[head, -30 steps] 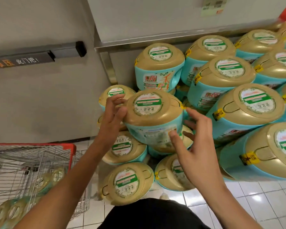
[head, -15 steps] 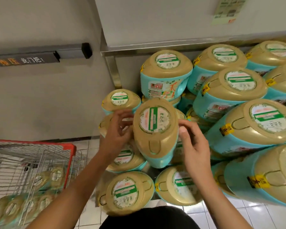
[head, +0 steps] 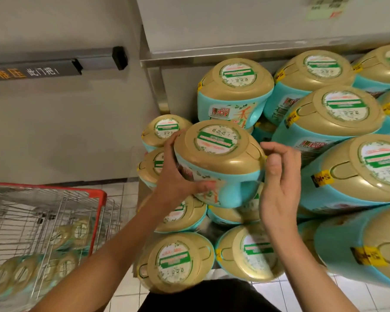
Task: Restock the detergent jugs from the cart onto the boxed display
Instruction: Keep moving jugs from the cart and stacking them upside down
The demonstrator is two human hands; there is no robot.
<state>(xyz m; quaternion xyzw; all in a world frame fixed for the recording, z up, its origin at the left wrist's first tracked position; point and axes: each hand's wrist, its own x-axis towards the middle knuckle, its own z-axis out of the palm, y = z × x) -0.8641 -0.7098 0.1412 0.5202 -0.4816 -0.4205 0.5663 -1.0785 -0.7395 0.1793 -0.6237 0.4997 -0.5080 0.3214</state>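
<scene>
From the head camera, the left hand [head: 173, 176] gripped the detergent jug [head: 218, 163] by its left flank, thumb across the teal front, above the stacked display jugs [head: 338, 109]. The gold lid faced the camera, with the lid-to-base axis tilted away. The lid's tab pointed right of that grip, toward the right hand [head: 279, 183], whose fingers curled at the rim; whether they held it was unclear. Half a second earlier the tab had pointed down toward the person.

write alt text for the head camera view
A person's left hand grips a teal detergent jug with a gold lid, the right hand at its right edge, over a stack of matching jugs. A red-rimmed wire cart at lower left holds more jugs.
</scene>
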